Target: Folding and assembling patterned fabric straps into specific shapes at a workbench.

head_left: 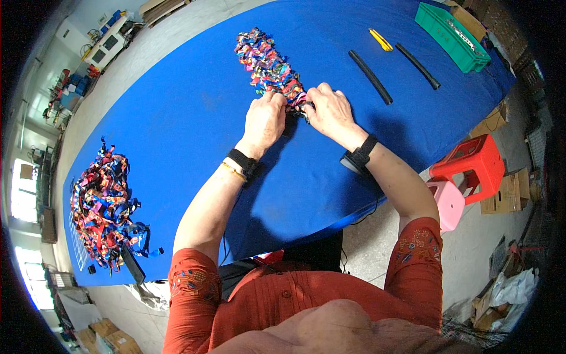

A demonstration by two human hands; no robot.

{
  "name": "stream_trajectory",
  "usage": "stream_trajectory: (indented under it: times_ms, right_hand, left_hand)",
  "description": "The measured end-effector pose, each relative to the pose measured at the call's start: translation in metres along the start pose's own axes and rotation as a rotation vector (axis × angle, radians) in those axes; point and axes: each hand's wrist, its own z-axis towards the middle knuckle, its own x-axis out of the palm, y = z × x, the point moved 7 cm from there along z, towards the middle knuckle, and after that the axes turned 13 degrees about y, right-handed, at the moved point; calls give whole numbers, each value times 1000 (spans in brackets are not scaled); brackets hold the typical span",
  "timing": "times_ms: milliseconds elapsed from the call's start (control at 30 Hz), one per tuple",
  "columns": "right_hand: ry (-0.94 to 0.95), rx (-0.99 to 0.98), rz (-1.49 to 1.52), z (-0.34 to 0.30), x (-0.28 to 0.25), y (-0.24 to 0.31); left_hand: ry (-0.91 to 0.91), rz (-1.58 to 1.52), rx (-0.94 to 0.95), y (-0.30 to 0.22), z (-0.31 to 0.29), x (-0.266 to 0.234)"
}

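Observation:
On the blue-covered table (194, 130) lies a long shaggy strip of multicoloured ribbon scraps (266, 58), stretching away from me. At its near end my left hand (266, 120) is closed, its fingertips pressed into the scraps. Beside it, on the right, my right hand (331, 112) pinches the same end. A little dark material shows between the two hands, too small to make out. The fingertips themselves are partly hidden by the knuckles. Both wrists wear black straps.
A heap of similar ribbon scraps (100, 206) sits at the left edge. Two black tubes (370, 76) and a yellow utility knife (381, 40) lie to the right. A green crate (453, 38) stands at the far right corner. Red stool (489, 168) and pink stool (448, 203) stand beside the table.

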Motion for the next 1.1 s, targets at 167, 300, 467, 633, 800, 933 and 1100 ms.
stream_trajectory:
  times_ms: [167, 300, 467, 633, 800, 933, 1100]
  right_hand:
    - [27, 9, 5, -5, -2, 4]
    - [57, 56, -4, -3, -7, 5]
    - [73, 64, -6, -5, -9, 6]
    - [55, 47, -6, -8, -10, 7]
    - [46, 35, -10, -13, -23, 10]
    - [71, 48, -4, -29, -34, 5]
    - [114, -18, 22, -70, -42, 5]
  left_hand:
    - [-9, -7, -9, -3, -3, -3]
    - [-36, 18, 16, -7, -2, -7]
    - [-12, 20, -12, -7, -6, -9]
    - [40, -12, -48, -7, -8, -12]
    - [12, -14, 4, -10, -14, -30]
    - [28, 99, -34, -10, -35, -60]
    - [164, 139, -29, -22, -95, -107]
